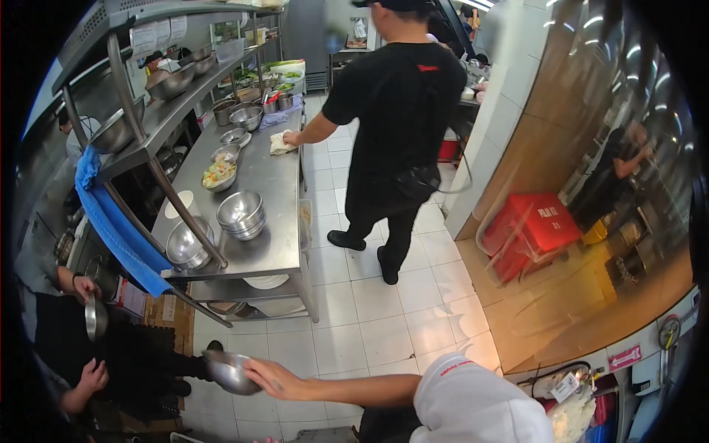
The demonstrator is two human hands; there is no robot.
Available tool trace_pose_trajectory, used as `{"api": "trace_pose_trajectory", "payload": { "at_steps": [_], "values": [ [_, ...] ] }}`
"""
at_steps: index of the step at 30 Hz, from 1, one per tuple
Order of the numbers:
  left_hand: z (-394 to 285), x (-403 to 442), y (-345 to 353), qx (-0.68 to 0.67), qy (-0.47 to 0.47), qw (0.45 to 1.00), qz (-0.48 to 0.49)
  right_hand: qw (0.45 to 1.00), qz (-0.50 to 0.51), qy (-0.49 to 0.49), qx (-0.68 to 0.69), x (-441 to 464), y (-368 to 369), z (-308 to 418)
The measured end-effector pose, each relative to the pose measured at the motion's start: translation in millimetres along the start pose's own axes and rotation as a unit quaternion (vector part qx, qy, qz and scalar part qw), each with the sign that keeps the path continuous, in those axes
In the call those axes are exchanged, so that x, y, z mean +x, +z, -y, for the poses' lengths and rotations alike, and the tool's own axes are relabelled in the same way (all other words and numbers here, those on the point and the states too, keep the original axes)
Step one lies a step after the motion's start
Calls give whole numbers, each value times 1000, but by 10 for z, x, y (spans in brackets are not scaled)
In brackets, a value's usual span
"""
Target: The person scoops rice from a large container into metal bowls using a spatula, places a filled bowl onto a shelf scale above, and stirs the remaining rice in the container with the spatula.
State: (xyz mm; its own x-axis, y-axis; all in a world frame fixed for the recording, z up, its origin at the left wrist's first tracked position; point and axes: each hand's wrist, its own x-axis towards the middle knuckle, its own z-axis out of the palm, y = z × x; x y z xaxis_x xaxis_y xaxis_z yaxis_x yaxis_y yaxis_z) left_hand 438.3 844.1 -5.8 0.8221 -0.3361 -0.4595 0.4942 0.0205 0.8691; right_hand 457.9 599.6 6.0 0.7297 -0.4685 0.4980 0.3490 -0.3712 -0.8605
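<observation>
In the lower middle of the head view, the wearer's right hand [272, 379] reaches leftward from a white sleeve [476, 402], fingers closed on the rim of a shiny, round steel bowl [233, 373]. The bowl is tilted and held above a white tiled floor [336, 347]. At the bottom edge, only fingertips [267, 441] show, perhaps of the left hand; whether it is spread or closed I cannot tell.

At left, near the bowl, a co-worker in a black apron [55, 332] grips a metal vessel [96, 317] in one hand; the other hand [93, 376] hangs below it, its fingers partly curled.

Beyond, a long stainless-steel table [275, 244] carries stacked steel bowls [241, 214], a bowl of chopped vegetables [219, 175] and, further back, metal pots. A person dressed in black [399, 111] stands at its right side, one hand on a crumpled, whitish cloth [281, 143]. Right of them, beside a wall, sits a red box [533, 227].
</observation>
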Motion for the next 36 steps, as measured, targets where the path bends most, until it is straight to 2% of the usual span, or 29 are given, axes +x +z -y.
{"api": "trace_pose_trajectory", "payload": {
  "at_steps": [2,4,7,8,10,15,17,19,22,23,26,29,30,31,32,34,35,36],
  "values": [
    [-9,-138,-9,-25,-2,1000,12,1000,-2,1,-8,-469,-9,197],
    [0,-289,-22,-79,-10,996,30,996,64,0,-66,-866,-27,380],
    [79,-630,-118,-135,-16,990,44,993,84,-16,-84,-1403,30,656],
    [103,-761,-162,-144,-17,986,76,993,84,-18,-82,-1575,75,719],
    [195,-967,-279,-155,-17,981,112,976,171,-64,-115,-1830,90,873],
    [431,-1295,-571,-179,-37,975,128,947,240,-114,-180,-2242,16,1307],
    [425,-1516,-531,-173,-31,979,105,931,261,-178,-183,-2337,0,1394],
    [394,-1677,-428,-219,-57,963,148,907,299,-215,-205,-2390,-28,1509],
    [664,-1722,-571,-195,-14,980,43,898,348,-230,-138,-2369,-34,1679],
    [522,-1901,-474,-189,-5,982,-2,886,380,-236,-121,-2367,-20,1699],
    [508,-2195,-515,-256,39,959,-114,887,371,-268,-56,-2271,113,1940],
    [615,-2453,-733,-265,43,938,-218,918,281,-278,30,-2244,197,2046],
    [584,-2584,-763,-299,64,916,-260,938,234,-251,57,-2280,255,1926],
    [615,-2723,-846,-313,93,891,-315,949,228,-205,72,-2250,338,1939],
    [665,-2847,-947,-321,119,867,-363,945,244,-203,84,-2220,485,1934],
    [993,-3122,-1302,-306,163,833,-432,914,400,-36,49,-2195,790,1921],
    [997,-3238,-1372,-323,193,786,-490,912,406,-34,50,-2233,940,1874],
    [1202,-3407,-1580,-307,197,786,-499,877,478,-55,17,-2288,1085,1796]
  ]
}}
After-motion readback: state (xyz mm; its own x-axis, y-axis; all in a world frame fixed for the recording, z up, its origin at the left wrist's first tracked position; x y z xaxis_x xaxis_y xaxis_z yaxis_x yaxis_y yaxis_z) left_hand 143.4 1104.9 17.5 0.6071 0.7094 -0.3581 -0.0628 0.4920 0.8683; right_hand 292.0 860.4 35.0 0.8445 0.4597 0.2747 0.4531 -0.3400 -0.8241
